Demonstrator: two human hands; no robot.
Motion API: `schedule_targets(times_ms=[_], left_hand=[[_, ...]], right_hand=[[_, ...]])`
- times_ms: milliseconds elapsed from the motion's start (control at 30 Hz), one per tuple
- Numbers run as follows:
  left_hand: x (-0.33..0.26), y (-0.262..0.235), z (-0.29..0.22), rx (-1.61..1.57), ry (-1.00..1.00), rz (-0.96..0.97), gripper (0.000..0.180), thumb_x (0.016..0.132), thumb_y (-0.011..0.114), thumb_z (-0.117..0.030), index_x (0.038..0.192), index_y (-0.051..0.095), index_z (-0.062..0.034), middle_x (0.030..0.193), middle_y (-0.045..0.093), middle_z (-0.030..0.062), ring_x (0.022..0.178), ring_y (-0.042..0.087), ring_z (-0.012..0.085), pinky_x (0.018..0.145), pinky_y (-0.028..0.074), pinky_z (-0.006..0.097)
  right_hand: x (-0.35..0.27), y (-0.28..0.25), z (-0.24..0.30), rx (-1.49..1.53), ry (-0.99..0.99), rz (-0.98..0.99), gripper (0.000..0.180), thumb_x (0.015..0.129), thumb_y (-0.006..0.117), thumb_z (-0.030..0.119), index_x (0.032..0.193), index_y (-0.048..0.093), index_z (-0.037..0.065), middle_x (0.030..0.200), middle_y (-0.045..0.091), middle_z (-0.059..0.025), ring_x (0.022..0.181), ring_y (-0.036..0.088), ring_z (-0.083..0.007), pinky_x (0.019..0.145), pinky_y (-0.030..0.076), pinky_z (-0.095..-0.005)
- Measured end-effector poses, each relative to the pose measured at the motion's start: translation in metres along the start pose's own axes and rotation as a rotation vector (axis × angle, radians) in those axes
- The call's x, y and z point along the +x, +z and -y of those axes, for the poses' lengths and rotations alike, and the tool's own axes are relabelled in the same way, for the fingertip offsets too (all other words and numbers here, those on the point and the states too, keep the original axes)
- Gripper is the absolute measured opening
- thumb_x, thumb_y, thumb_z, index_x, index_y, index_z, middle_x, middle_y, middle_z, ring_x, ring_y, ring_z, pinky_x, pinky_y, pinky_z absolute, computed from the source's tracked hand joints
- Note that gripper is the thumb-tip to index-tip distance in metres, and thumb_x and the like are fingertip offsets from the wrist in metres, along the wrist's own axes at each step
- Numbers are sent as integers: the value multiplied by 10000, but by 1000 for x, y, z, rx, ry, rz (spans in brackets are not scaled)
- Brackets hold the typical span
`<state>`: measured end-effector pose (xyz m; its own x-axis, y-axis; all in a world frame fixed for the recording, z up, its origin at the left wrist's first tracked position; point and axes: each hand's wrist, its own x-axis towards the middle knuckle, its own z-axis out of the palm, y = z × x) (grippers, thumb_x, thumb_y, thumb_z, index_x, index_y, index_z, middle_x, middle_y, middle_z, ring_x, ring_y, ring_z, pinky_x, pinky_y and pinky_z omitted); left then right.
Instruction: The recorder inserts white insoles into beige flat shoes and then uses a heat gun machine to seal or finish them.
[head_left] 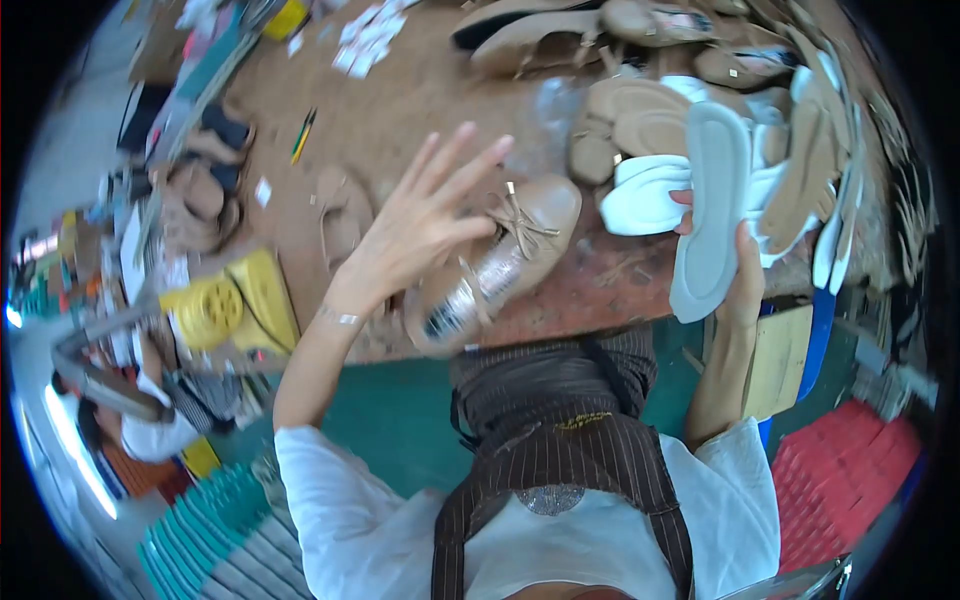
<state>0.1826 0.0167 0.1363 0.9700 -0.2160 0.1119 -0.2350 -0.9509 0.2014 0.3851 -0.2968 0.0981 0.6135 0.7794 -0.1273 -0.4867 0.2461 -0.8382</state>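
Note:
My left hand is over the table with its fingers spread. Its lowest visible digit reaches to the bow of a tan flat shoe, and I see no grip around the shoe. This shoe has a thin bow and a shiny lining with a dark label; it lies tilted at the table's front edge, toe up and right. My right hand is closed on a pale grey-white insole, held upright above the table edge, fingertips showing at its left side. Beside it are white insoles and tan insoles.
More tan shoes line the far right of the brown worktable. Left are another tan shoe, a pencil, a yellow machine and strappy sandals. Red stacked crates stand low right. Another person sits left.

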Motion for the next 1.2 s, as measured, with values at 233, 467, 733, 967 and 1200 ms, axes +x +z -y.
schedule_targets(times_ms=[233, 467, 733, 967, 1200], left_hand=[[-107, 68, -67, -48, -786, -609, 248, 840, 660, -16, 1080, 709, -59, 1228, 608, 176, 1061, 634, 322, 879, 535, 389], [-153, 122, -139, -578, -1510, -826, 484, 928, 690, -118, 1360, 505, -3, 753, 589, 38, 599, 544, 62, 500, 417, 214], [-136, 144, -128, -820, -1436, -1267, 502, 910, 694, -54, 1299, 390, 38, 1039, 507, 109, 743, 585, 85, 513, 562, 225], [-136, 151, -126, -740, -1553, -1218, 266, 932, 681, -80, 1127, 592, 78, 895, 660, 108, 617, 638, 108, 487, 558, 230], [-143, 147, -105, -905, -1638, -1253, 178, 879, 747, -73, 960, 691, 75, 668, 632, 50, 517, 595, 70, 456, 539, 227]], right_hand=[[-2, 76, -44, -1476, -433, 374, 422, 701, 770, 134, 1116, 730, 65, 1172, 656, -71, 997, 578, -280, 870, 452, -419], [30, 123, -96, -1453, -555, 711, 248, 706, 736, 102, 951, 747, 67, 1126, 676, -58, 1012, 582, -243, 930, 435, -398], [56, 156, -155, -1272, -514, 897, 236, 695, 729, 48, 921, 776, 95, 1084, 718, -57, 1005, 630, -246, 947, 469, -415], [60, 165, -174, -1277, -470, 910, 266, 659, 711, 65, 917, 772, 82, 1062, 717, -64, 1040, 628, -228, 963, 459, -391], [54, 172, -178, -1377, -435, 938, 326, 681, 696, 57, 1002, 749, 31, 1152, 682, -100, 1056, 619, -258, 972, 475, -413]])
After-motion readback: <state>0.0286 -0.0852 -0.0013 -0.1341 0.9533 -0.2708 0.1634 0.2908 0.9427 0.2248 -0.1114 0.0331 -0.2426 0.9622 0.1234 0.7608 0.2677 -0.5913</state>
